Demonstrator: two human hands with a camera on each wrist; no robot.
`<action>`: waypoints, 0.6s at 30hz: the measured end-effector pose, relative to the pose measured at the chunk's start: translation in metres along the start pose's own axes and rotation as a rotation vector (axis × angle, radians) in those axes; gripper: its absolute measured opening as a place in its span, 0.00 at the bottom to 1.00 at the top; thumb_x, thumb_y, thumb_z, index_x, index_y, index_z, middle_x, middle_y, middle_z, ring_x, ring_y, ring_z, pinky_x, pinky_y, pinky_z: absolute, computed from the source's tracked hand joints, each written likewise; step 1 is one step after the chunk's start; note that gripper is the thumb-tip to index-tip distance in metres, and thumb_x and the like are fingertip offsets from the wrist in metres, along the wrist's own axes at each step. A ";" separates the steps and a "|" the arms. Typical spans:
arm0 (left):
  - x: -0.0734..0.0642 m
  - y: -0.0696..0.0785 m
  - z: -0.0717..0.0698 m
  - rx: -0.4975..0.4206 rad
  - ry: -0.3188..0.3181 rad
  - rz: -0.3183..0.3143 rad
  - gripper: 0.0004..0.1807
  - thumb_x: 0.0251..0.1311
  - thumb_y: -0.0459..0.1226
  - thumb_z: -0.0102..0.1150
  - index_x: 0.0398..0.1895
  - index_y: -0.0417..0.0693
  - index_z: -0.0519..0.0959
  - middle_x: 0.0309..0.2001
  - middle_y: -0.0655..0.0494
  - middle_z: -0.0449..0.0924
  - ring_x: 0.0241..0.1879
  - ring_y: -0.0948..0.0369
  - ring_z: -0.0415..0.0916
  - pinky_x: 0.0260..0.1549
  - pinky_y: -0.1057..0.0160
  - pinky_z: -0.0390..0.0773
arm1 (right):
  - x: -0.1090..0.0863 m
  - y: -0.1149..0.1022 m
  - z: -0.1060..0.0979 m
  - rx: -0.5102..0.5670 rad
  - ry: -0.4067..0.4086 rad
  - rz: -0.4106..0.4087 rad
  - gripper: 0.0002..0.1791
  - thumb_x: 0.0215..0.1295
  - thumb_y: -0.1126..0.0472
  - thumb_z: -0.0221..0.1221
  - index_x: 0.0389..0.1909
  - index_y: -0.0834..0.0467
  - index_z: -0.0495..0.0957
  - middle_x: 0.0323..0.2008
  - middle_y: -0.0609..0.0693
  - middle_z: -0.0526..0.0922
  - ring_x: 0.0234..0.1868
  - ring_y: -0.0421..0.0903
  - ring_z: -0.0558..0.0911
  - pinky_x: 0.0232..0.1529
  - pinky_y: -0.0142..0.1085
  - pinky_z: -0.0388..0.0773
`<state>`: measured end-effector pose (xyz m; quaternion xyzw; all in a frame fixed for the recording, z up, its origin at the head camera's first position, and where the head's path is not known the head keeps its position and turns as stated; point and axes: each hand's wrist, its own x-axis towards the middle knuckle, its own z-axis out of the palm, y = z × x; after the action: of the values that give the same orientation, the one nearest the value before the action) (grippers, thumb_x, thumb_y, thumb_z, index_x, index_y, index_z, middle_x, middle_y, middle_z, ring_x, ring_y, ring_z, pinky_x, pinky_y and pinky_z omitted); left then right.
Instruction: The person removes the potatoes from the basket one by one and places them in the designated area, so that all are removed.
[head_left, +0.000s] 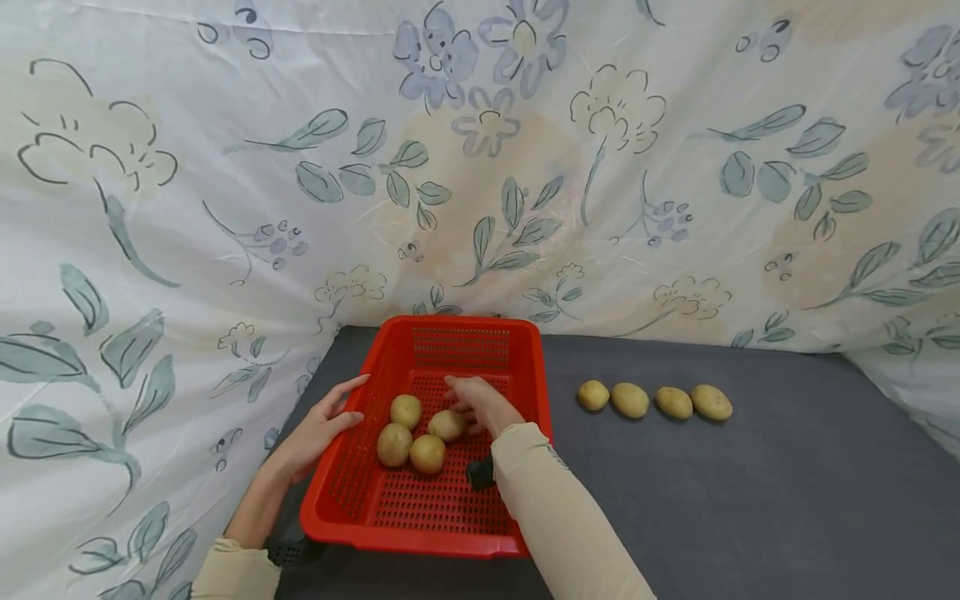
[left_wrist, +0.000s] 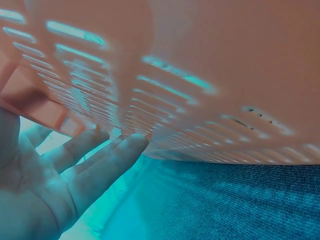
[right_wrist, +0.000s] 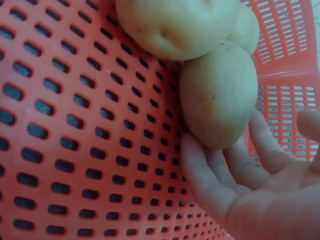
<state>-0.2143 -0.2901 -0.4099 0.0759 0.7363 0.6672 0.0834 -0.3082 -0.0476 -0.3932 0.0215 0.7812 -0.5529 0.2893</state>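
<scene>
A red plastic basket (head_left: 420,543) with slotted walls holds several potatoes in a cluster left of its middle. My right hand (head_left: 483,402) reaches down into it, beside the rightmost potato (head_left: 447,426) of the cluster. In the right wrist view the fingers (right_wrist: 202,172) lie against the lower end of that potato (right_wrist: 219,95), and the thumb stands apart from it. Outside the basket's left wall, my left hand (head_left: 313,437) has its fingers extended up toward the rim. The left wrist view shows its fingertips (left_wrist: 134,144) right at the slotted wall (left_wrist: 200,60).
To the right of the basket, several potatoes (head_left: 630,401) lie in a row on the dark grey table (head_left: 750,500). A floral cloth (head_left: 525,167) hangs behind the table and along its left side. Dark wrist gear (head_left: 480,473) shows at the right wrist.
</scene>
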 end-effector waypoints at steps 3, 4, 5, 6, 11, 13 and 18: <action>0.000 0.000 0.000 -0.002 -0.001 0.000 0.33 0.70 0.33 0.46 0.75 0.50 0.46 0.62 0.30 0.59 0.45 0.45 0.78 0.38 0.48 0.80 | 0.000 0.001 0.000 -0.059 -0.027 -0.010 0.26 0.73 0.47 0.48 0.58 0.63 0.75 0.53 0.62 0.75 0.52 0.58 0.75 0.49 0.51 0.74; 0.000 0.000 0.000 -0.002 -0.002 0.001 0.33 0.70 0.33 0.46 0.75 0.50 0.46 0.63 0.30 0.59 0.45 0.45 0.78 0.38 0.48 0.80 | 0.000 0.001 0.000 -0.080 -0.034 -0.012 0.26 0.72 0.47 0.50 0.58 0.63 0.76 0.53 0.61 0.75 0.52 0.57 0.75 0.48 0.51 0.75; 0.000 0.001 0.000 -0.003 -0.003 0.002 0.33 0.70 0.33 0.46 0.75 0.50 0.46 0.63 0.30 0.59 0.45 0.45 0.78 0.38 0.48 0.80 | 0.001 0.001 0.000 -0.100 -0.039 -0.013 0.25 0.71 0.48 0.52 0.57 0.63 0.76 0.52 0.60 0.76 0.51 0.57 0.76 0.48 0.50 0.75; 0.000 0.001 0.000 -0.002 -0.003 0.002 0.33 0.70 0.33 0.45 0.75 0.50 0.46 0.63 0.30 0.59 0.45 0.45 0.78 0.38 0.48 0.80 | 0.001 0.000 0.000 -0.119 -0.042 -0.013 0.24 0.69 0.49 0.54 0.56 0.63 0.76 0.51 0.60 0.76 0.50 0.56 0.76 0.47 0.49 0.76; 0.000 0.000 0.000 -0.001 0.003 0.001 0.33 0.70 0.33 0.45 0.75 0.50 0.47 0.62 0.30 0.59 0.45 0.45 0.78 0.38 0.48 0.80 | 0.000 -0.001 0.001 -0.190 -0.053 -0.006 0.23 0.60 0.53 0.65 0.48 0.65 0.74 0.42 0.56 0.75 0.42 0.53 0.78 0.41 0.45 0.80; 0.000 0.000 0.001 0.001 0.004 -0.001 0.33 0.70 0.33 0.46 0.75 0.50 0.47 0.62 0.29 0.60 0.45 0.45 0.78 0.38 0.48 0.80 | -0.001 -0.001 0.001 -0.206 -0.060 -0.012 0.22 0.57 0.55 0.67 0.46 0.65 0.75 0.40 0.54 0.75 0.41 0.52 0.78 0.41 0.43 0.80; 0.000 0.000 0.001 0.004 0.005 -0.003 0.33 0.70 0.33 0.46 0.75 0.50 0.47 0.62 0.29 0.60 0.45 0.45 0.78 0.38 0.49 0.80 | -0.005 -0.001 0.000 -0.251 -0.077 -0.044 0.16 0.55 0.58 0.69 0.41 0.62 0.80 0.39 0.53 0.76 0.40 0.50 0.77 0.41 0.43 0.80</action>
<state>-0.2143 -0.2894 -0.4096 0.0733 0.7381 0.6656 0.0823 -0.3042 -0.0466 -0.3896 -0.0536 0.8328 -0.4573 0.3073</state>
